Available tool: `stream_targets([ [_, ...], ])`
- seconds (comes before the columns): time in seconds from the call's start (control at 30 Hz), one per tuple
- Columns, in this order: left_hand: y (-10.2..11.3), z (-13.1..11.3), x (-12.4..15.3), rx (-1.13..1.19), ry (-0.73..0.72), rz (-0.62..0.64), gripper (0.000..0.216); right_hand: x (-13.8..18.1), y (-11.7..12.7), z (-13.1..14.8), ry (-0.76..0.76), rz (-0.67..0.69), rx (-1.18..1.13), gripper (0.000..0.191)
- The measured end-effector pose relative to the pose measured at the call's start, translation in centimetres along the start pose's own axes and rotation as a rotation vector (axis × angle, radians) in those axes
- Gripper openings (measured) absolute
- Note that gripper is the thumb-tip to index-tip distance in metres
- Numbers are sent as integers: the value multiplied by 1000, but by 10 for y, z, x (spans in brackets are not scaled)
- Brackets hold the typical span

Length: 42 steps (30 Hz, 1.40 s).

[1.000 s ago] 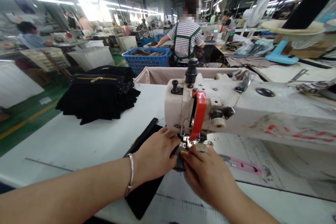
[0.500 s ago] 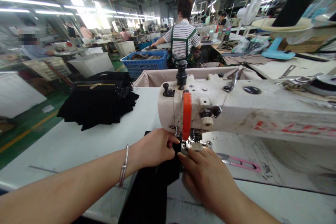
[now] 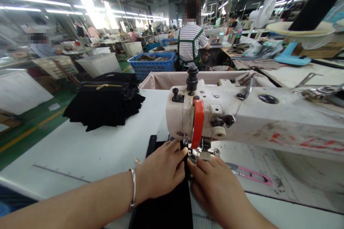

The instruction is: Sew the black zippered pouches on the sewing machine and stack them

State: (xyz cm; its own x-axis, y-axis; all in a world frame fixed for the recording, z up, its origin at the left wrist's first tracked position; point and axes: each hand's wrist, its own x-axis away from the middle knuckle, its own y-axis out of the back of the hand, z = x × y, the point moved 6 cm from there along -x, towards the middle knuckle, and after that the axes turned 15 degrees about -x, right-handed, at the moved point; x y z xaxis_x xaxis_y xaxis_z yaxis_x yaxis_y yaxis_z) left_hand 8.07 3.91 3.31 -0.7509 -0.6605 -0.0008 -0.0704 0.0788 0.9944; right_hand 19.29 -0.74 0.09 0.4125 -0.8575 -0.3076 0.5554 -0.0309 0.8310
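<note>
A piece of black fabric (image 3: 168, 209) lies under the needle area of a white sewing machine (image 3: 242, 114). My left hand (image 3: 161, 171), with a silver bangle at the wrist, is closed on the fabric just left of the presser foot (image 3: 192, 154). Its thumb and forefinger come together at the fabric's right edge. My right hand (image 3: 215, 182) is curled to the right of the foot, fingertips gripping the same edge; its thumb is partly hidden. A small metal zipper pull (image 3: 138, 161) pokes out beside my left hand. The orange guard (image 3: 198, 123) hangs above the fingers.
Pink-handled thread snips (image 3: 255, 175) lie on the machine bed at right. A stack of black zippered pieces (image 3: 104, 103) sits on the table's left. Behind the machine are a fabric-lined bin (image 3: 161, 79), a blue basket (image 3: 153, 66) and a co-worker in a striped shirt (image 3: 189, 41).
The black fabric now lies straighter along the foot, and its far end shows beyond my left hand. That hand sits lower on it. The whole view has shifted slightly right.
</note>
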Motion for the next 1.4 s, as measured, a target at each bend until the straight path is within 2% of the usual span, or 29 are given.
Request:
stream_targets([
  [0.07,-1,12,15,-4,79,-40,35,1,-1,-1,-1,10,7,42],
  [0.17,-1,44,52,-82,388,-144,53,2,0,-1,17,6,-13,43],
  [0.23,-6,61,74,-63,549,-116,48,2,0,0,22,6,-50,44],
  [0.3,-12,71,84,52,637,-37,33,1,0,1,27,2,-88,42],
  [0.37,-15,75,85,282,695,-7,26,1,-1,4,43,-6,-127,43],
  [0.53,-26,61,68,1316,733,-82,34,-4,0,10,92,-88,-171,45],
  [0.6,-38,52,71,1569,820,-64,29,-7,1,10,108,-132,-149,37],
  [0.67,-54,43,82,1691,957,30,26,-9,1,11,138,-144,-136,27],
  [0.73,-65,32,96,1750,1026,218,46,-10,1,11,173,-136,-140,24],
  [0.8,-63,25,107,1699,915,476,77,-9,4,13,199,-131,-147,22],
  [0.83,-57,27,112,1590,840,534,85,-8,5,16,212,-128,-147,19],
  [0.87,-49,36,115,1412,782,521,87,-6,6,20,232,-121,-143,15],
  [0.9,-37,48,117,1173,750,434,83,-3,6,25,259,-103,-133,10],
  [0.97,0,70,118,608,717,108,58,5,2,36,311,-62,-105,13],
  [1.0,18,68,116,354,648,-35,48,11,-1,42,337,-70,-95,17],
  [1.03,31,57,111,165,529,-120,50,18,-3,47,357,-103,-89,20],
  [1.07,36,39,104,38,367,-145,61,25,-5,51,372,-155,-87,23],
  [1.13,30,-5,90,-105,-1,-82,76,40,-9,56,394,-281,-81,25],
  [1.2,17,-36,80,-193,-224,11,74,51,-13,57,387,-340,-77,26],
  [1.27,5,-44,74,-227,-313,78,68,56,-15,56,368,-324,-90,22],
  [1.4,0,-30,74,-229,-341,87,70,56,-14,54,319,-271,-164,17],
])
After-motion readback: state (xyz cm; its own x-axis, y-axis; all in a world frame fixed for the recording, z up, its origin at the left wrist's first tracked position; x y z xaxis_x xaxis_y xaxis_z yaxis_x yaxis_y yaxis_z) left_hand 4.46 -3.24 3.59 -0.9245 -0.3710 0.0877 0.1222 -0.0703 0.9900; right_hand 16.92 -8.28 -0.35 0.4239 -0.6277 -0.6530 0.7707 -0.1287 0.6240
